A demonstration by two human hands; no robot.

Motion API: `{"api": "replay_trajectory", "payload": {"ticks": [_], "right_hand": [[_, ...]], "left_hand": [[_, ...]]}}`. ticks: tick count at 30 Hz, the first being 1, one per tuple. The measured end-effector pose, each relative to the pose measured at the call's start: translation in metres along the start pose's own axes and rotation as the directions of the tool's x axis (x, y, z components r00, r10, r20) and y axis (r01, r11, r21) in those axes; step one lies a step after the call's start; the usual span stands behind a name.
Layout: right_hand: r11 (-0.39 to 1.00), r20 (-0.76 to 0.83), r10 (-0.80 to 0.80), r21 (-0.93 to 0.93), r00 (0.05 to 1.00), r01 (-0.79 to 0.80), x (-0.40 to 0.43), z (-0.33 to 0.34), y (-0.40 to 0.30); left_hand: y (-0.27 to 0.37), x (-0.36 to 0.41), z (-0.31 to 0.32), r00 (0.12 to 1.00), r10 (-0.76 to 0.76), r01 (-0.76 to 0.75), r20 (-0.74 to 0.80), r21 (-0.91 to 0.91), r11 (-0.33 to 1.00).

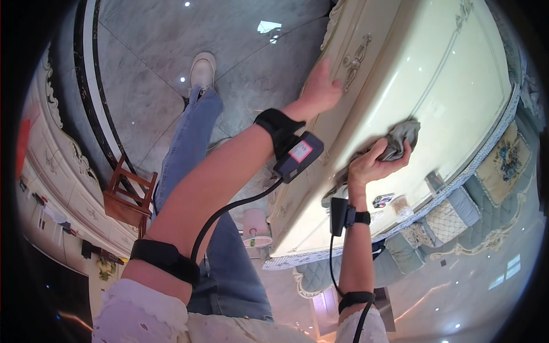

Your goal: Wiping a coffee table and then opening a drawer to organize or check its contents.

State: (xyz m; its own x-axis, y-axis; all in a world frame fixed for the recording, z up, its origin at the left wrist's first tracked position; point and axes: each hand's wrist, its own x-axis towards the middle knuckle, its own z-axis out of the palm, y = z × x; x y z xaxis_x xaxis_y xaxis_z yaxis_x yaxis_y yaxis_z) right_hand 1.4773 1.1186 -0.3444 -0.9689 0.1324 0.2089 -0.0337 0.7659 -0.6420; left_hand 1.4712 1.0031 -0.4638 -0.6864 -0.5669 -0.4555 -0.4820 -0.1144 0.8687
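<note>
My right hand (pixel 373 165) presses a crumpled grey cloth (pixel 401 139) onto the glossy cream top of a coffee table (pixel 446 103). Part of the cloth trails from under the hand over the table's near edge. Beside the table's carved drawer front, my left hand (pixel 319 92) is empty, its thumb and a finger spread. It is near an ornate metal drawer handle (pixel 358 60); I cannot tell if it touches the front. Both forearms carry strapped black devices with cables.
On the tabletop are a small box (pixel 435 182), a small printed packet (pixel 383 200) and a clear plastic bag (pixel 402 208). A tufted sofa (pixel 510 171) with cushions curves along the far side. A wooden chair (pixel 131 193) and a pink-shaded lamp (pixel 256 225) stand on the nearer side.
</note>
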Motion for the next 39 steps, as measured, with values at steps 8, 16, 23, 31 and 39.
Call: {"api": "replay_trajectory", "payload": {"ticks": [8,16,23,31,39], "right_hand": [[0.990,0.050,0.035,-0.137,0.998,-0.028,0.004,-0.012,0.010],[0.991,-0.038,0.132,-0.004,0.991,-0.132,0.005,-0.004,-0.002],[0.988,0.034,0.054,-0.144,0.998,-0.049,0.004,-0.012,0.012],[0.976,0.014,-0.029,-0.215,0.999,0.031,0.008,-0.012,-0.001],[0.968,0.012,-0.056,-0.244,0.998,0.058,0.011,-0.012,-0.002]], "left_hand": [[0.042,0.057,0.008,0.923,-0.062,0.022,0.379,0.108,0.994],[0.042,0.065,-0.003,0.872,-0.096,0.067,0.480,0.078,0.995],[0.043,0.075,-0.010,0.806,-0.129,0.019,0.578,0.193,0.981],[-0.002,0.091,-0.115,0.799,0.117,-0.250,0.590,0.149,0.957],[0.028,0.086,-0.170,0.794,-0.259,0.161,0.550,0.221,0.962]]}}
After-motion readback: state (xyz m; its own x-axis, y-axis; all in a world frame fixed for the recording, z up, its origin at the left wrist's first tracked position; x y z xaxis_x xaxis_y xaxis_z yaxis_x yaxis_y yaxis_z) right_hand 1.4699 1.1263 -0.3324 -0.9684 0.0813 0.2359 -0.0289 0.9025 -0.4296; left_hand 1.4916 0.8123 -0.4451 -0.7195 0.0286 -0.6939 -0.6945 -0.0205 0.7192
